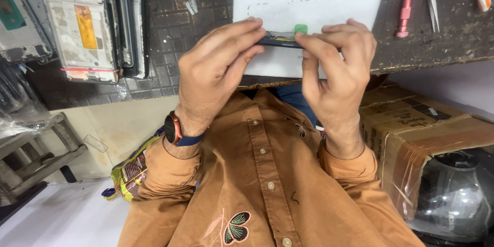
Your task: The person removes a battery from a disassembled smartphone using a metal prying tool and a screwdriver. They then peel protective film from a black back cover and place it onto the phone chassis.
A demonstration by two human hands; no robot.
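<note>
I pinch the thin dark phone (280,41) edge-on between left hand (216,67) and right hand (339,72) above the white foam pad (329,0), gripping evenly to avoid flexing it.

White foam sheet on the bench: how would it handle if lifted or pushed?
The white foam sheet looks thin and flat, so probably floppy and very light. Likely slides easily on the dark bench when pushed; it won't roll.

Brown embroidered shirt (262,175), red-cased wristwatch (172,127)
</note>
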